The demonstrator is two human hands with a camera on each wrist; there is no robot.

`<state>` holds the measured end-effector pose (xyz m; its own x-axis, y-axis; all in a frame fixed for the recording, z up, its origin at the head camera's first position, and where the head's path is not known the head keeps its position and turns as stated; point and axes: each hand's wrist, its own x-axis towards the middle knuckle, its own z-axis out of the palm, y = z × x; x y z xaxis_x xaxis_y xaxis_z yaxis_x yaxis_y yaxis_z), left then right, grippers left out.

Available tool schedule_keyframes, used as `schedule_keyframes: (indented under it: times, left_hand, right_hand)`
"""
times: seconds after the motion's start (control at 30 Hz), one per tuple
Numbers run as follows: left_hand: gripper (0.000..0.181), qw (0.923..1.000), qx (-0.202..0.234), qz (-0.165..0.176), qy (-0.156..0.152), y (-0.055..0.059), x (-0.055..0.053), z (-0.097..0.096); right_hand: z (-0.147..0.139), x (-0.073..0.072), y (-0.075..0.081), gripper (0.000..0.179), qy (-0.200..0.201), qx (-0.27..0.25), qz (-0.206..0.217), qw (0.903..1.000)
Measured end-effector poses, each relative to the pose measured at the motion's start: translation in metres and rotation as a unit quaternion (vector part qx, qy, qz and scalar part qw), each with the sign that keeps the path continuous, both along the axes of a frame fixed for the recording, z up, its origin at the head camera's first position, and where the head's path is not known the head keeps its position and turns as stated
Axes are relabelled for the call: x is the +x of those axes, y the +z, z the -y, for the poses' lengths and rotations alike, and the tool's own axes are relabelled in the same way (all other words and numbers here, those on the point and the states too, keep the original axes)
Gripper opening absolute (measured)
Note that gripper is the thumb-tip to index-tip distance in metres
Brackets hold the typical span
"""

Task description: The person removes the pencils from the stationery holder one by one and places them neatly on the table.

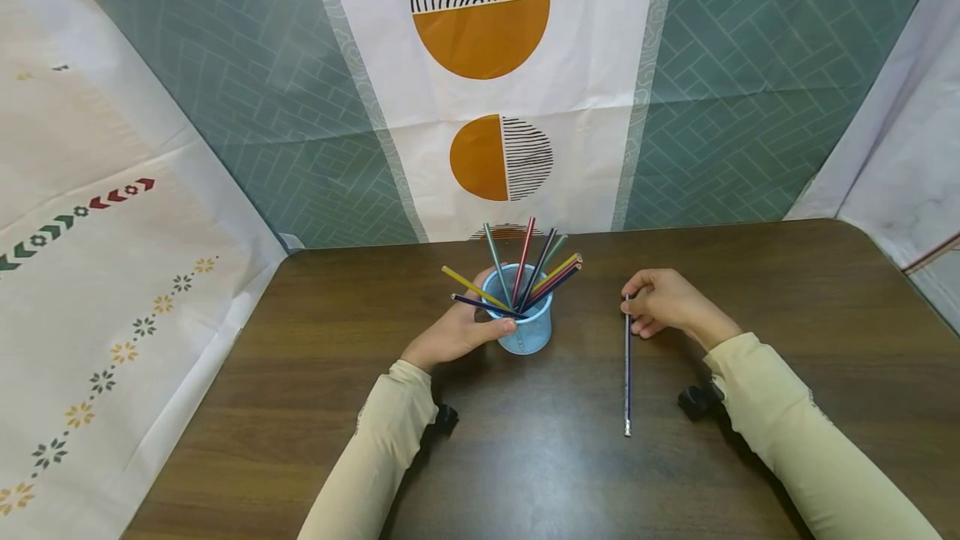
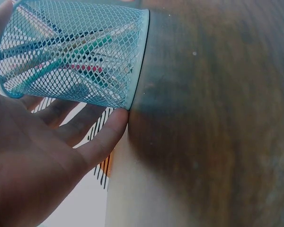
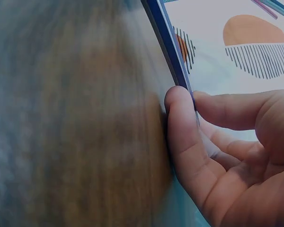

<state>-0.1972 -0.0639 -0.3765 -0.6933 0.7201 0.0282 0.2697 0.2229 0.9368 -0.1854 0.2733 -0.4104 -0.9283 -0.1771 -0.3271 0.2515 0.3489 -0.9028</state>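
Toward the back of the table stands a light blue mesh pencil cup, upright, with several coloured pencils leaning out of it in different directions. My left hand holds it from the left side, thumb at the front and fingers behind. The left wrist view shows the mesh wall close up, one fingertip by its base. Right of the cup, my right hand pinches a dark blue pencil near its far end, between thumb and index finger. Its silvery end points toward me.
The brown wooden table ends at the back against a green and white patterned cloth. More white cloth hangs along the left side. Each wrist carries a small black camera.
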Motion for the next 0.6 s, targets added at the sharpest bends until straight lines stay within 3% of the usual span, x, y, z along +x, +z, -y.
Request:
schedule_keyframes:
  times: [0.17,0.6]
  left_hand:
    - [0.083,1.0000,0.006,-0.006,-0.002,-0.0056,-0.0028,-0.0006]
    - [0.085,0.9999,0.000,-0.010,-0.004,-0.0001,-0.0008,-0.0001]
  right_hand:
    - [0.0005,0.0008,0.0006,0.029,0.001,0.009,0.000,1.0000]
    - [0.0043,0.0021,0.0048,0.028,0.004,0.024,-0.003,0.9997]
